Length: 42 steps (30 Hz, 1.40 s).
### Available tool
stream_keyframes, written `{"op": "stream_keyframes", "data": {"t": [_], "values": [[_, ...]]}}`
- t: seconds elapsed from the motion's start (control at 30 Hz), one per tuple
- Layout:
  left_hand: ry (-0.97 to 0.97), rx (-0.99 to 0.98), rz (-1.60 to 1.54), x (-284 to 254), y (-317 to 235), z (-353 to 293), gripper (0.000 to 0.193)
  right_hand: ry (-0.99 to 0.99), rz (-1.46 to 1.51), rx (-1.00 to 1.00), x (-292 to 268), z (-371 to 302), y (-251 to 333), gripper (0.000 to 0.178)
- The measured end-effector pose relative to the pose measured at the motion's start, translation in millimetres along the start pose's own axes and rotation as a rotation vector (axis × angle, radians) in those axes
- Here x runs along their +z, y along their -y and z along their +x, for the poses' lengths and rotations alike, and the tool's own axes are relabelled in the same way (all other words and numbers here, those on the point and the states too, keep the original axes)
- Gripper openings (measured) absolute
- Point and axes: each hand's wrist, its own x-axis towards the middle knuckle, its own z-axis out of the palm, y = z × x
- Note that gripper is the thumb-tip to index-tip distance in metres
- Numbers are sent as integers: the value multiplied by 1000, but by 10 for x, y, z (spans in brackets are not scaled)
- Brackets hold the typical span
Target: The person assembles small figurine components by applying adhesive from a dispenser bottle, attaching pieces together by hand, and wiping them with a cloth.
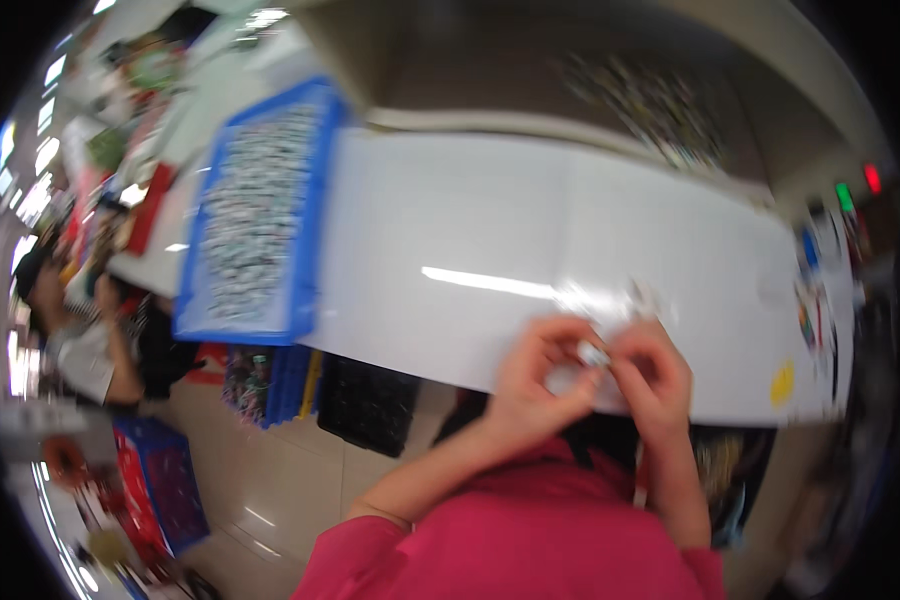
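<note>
My left hand (538, 376) pinches a small white piece (592, 354) between thumb and fingers, just above the front edge of the white table (450, 220). My right hand (660, 378) meets it from the other side, thumb and forefinger closed at the piece's right end. Motion blur and the fingers leave its exact kind unclear. Just beyond the right fingertips, a small pale thing (642, 297) shows on the tabletop, too smeared to name.
A blue tray (240, 335) full of many small pale pieces stands at the table's left end. Below it are a black crate (368, 402) and blue bins (288, 385) on the floor. A yellow patch (782, 383) lies at the right. Another person (95, 345) sits far left.
</note>
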Motion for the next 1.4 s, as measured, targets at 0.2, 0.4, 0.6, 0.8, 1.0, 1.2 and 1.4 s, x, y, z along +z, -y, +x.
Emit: {"op": "stream_keyframes", "data": {"t": [0.2, 0.4, 0.6, 0.8, 1.0, 1.2, 1.4], "values": [[89, -118, -28, -11, -131, -59, 37, -23, 66, 13, 42, -113, 23, 11], [95, -72, 14, -34, -123, -31, 36, -12, 77, -14, 50, -70, 0, 10], [85, -98, 7, 9, -143, 12, 35, -13, 112, 33, 8, -55, 30, 7], [105, -116, -15, 11, -146, 27, 33, -38, 138, 31, 17, -80, 2, 5], [60, -127, 14, -80, -235, -34, 30, 7, 108, 106, 109, -44, 15, 6], [125, -45, 34, -27, -337, 53, 22, -60, 134, 33, -8, -120, -143, 9], [98, -95, -24, -22, -345, -91, 19, -34, 136, 34, -10, -189, -145, 10]]}}
